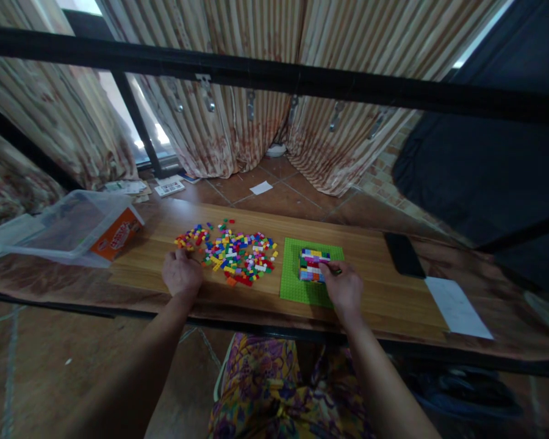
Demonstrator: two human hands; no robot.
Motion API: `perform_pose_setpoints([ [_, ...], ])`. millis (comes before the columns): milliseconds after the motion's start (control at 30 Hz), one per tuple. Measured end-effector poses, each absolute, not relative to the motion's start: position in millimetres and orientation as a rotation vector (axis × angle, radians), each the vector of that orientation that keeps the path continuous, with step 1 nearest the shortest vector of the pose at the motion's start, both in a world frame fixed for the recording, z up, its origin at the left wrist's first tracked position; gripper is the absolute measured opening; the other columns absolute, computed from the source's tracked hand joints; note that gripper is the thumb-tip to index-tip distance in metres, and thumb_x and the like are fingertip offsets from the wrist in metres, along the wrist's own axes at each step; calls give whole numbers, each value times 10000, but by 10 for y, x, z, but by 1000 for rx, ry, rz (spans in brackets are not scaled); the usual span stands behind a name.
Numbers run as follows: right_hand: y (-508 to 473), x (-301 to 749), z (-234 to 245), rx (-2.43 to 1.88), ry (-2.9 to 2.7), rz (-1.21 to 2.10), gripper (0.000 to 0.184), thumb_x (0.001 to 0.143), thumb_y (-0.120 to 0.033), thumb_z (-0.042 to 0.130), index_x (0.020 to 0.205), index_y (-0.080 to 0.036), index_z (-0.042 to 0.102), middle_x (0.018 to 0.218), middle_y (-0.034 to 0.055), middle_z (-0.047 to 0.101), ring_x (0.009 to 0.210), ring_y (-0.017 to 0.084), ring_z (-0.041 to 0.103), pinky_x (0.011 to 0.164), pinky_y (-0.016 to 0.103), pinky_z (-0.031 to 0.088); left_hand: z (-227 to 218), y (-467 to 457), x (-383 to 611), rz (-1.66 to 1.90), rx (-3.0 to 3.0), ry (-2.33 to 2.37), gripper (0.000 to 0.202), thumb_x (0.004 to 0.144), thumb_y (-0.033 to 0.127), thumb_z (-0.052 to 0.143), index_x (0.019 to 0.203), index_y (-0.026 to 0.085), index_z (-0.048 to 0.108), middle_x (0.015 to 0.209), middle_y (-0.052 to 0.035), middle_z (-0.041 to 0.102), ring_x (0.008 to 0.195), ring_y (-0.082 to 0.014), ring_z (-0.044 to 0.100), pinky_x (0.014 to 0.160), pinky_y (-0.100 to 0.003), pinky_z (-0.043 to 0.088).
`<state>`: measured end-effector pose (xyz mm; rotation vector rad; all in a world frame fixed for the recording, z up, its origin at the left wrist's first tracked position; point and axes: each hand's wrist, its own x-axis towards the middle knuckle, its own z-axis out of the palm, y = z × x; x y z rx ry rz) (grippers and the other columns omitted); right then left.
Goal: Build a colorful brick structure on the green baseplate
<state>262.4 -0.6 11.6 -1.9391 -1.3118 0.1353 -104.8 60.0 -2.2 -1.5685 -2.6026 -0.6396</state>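
Observation:
A pile of small coloured bricks (pixel 238 251) lies spread on the wooden table (pixel 375 292). To its right sits a green baseplate (pixel 302 289) with a block of stacked multicoloured bricks (pixel 313 264) built on it. My left hand (pixel 182 272) rests at the left edge of the pile with its fingers curled under; what they hold, if anything, is hidden. My right hand (pixel 344 285) touches the right side of the stacked block, fingers pinched against it.
A clear plastic bin (pixel 59 228) with an orange box (pixel 117 235) stands at the table's left end. A black phone (pixel 403 255) and a white sheet of paper (pixel 457 306) lie at the right. A black bar (pixel 274 76) crosses overhead; curtains hang behind.

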Motion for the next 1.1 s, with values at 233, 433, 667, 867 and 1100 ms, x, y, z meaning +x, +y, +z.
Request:
perform_pose_setpoints([
  [233,-51,2518,188,-1910,-1394,3,372,871,-471,491,824,-167,700,841,123,690,769,249,612,726,357,438,-51,597,-1067,-610,-1590,-2576,339,876,200,431,1119,117,653,1047,-177,597,984,-286,570,826,-370,428],
  [433,-14,1779,283,-1575,-1701,413,246,900,-363,498,876,-215,693,856,58,697,733,198,621,714,314,463,-51,596,-1068,-581,-1586,-2572,336,869,171,431,1113,113,655,1041,-173,600,987,-285,576,824,-365,427],
  [667,363,1157,157,-1530,-1943,440,176,887,-221,528,885,-233,703,922,59,695,879,219,628,798,318,447,-65,588,-1065,-604,-1584,-2566,319,879,161,422,1092,114,655,1050,-171,605,975,-272,577,812,-361,433],
  [867,569,1012,244,-1598,-2093,386,192,892,-177,523,931,-217,706,960,64,682,957,203,592,876,296,412,-88,600,-1056,-599,-1557,-2559,284,872,152,443,1055,128,659,1003,-155,611,954,-259,581,792,-348,432],
  [1100,619,830,164,-1485,-2217,419,193,892,-205,552,906,-228,743,962,61,675,967,205,573,894,297,404,-144,604,-1069,-623,-1551,-2517,286,886,172,422,1022,135,671,974,-136,609,924,-248,585,762,-327,421],
])
